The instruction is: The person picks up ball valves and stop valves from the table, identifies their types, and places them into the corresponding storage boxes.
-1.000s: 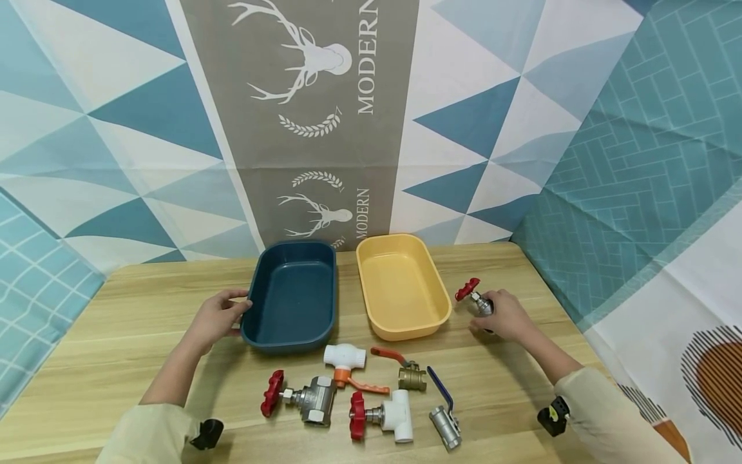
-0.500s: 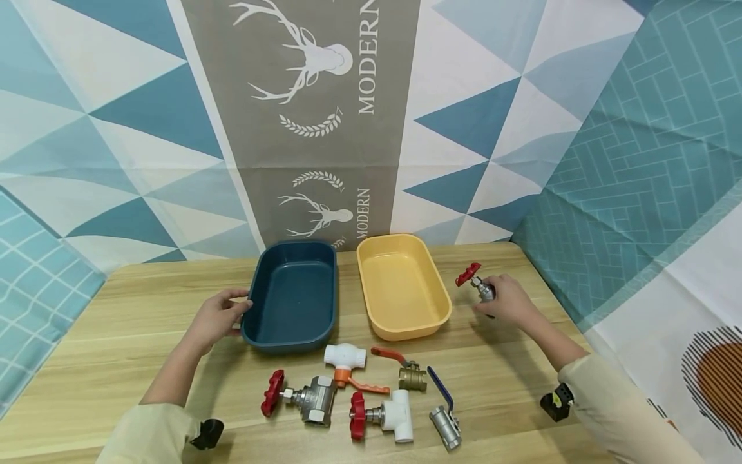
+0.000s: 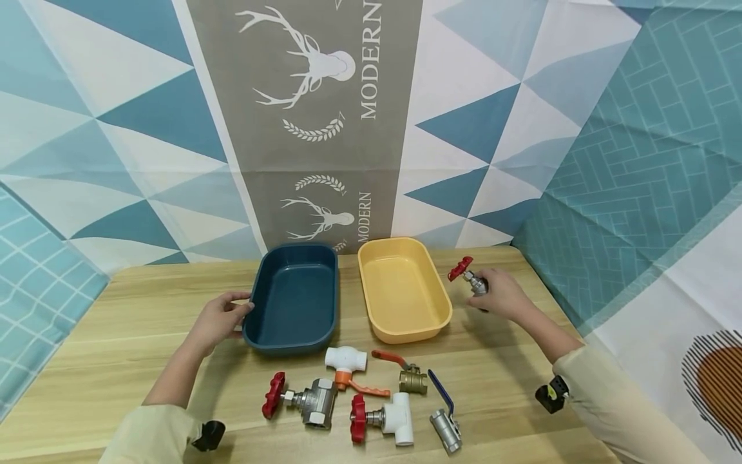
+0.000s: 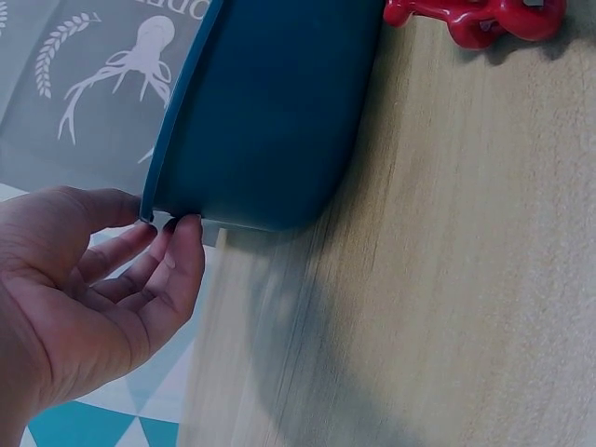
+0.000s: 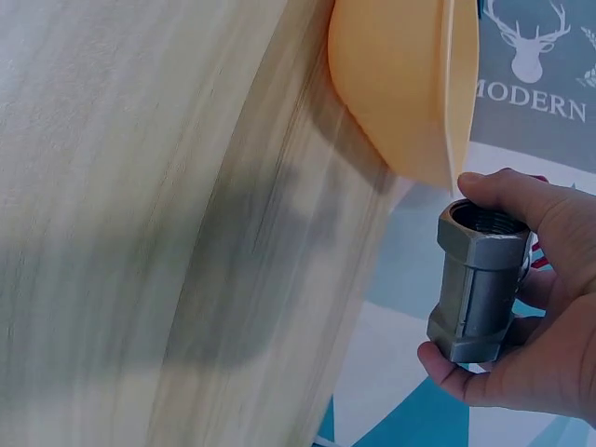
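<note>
My left hand (image 3: 218, 321) is at the left side of a dark blue plastic basin (image 3: 248, 328). In the left wrist view its thumb and fingers (image 4: 191, 270) pinch the basin's rim. My right hand (image 3: 503, 295) grips a metal gate valve (image 5: 475, 289) by its body, right of the yellow basin (image 3: 406, 335). The valve's red handwheel (image 3: 460, 268) points up and left in the head view. One threaded opening of the body faces the right wrist camera, with the thumb at that end and a finger at the other.
Several valves lie in front of the basins: a metal gate valve (image 3: 316, 403), a white plastic valve with orange lever (image 3: 346, 358), a white one with red handwheel (image 3: 397, 419), a brass ball valve (image 3: 413, 381) and a blue-levered ball valve (image 3: 446, 430). A patterned cloth backdrop (image 3: 371, 167) stands behind.
My right hand has raised the gate valve and shifted it slightly left, toward the yellow basin. My left hand stays at the blue basin's rim. The head view has tilted slightly.
</note>
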### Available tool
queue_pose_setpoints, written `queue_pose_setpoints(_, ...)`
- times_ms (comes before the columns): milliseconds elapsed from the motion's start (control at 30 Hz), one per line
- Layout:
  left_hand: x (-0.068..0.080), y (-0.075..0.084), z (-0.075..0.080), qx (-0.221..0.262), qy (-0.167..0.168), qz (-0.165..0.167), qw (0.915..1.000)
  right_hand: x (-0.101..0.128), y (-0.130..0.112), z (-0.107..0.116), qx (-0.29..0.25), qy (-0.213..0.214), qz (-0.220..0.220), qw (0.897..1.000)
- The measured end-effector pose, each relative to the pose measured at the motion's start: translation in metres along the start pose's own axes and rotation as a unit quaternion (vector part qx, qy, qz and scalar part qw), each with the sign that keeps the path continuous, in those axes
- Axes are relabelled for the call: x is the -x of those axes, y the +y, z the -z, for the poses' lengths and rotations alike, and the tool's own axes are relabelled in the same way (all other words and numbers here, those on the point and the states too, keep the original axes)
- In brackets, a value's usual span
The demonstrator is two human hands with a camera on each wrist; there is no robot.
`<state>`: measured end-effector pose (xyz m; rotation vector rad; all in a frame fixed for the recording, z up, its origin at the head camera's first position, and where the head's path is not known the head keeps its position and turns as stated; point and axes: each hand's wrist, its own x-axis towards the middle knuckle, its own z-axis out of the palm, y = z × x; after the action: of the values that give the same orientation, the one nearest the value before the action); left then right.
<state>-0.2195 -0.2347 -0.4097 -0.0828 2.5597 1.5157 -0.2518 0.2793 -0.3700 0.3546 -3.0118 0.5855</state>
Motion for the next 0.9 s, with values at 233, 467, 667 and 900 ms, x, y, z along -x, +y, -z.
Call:
queue_pose_setpoints(233, 0.001, 0.000, -0.001, 0.003, 0.000, 0.002, 1.0000, -0.005, -0.007, -0.003, 0.001, 0.001, 0.012, 1.000)
queue_pose_setpoints(467, 0.001, 0.001, -0.001, 0.000, 0.002, 0.003, 1.0000, -0.011, -0.017, -0.001, -0.002, -0.017, 0.013, 1.000)
queue_pose_setpoints(667, 0.000, 0.001, -0.001, -0.004, 0.006, 0.002, 1.0000, -0.016, -0.027, 0.000, -0.001, -0.020, 0.021, 1.000)
queue_pose_setpoints(900, 0.000, -0.001, -0.001, -0.001, 0.008, 0.005, 1.0000, -0.023, -0.040, -0.001, 0.001, -0.029, 0.027, 0.999)
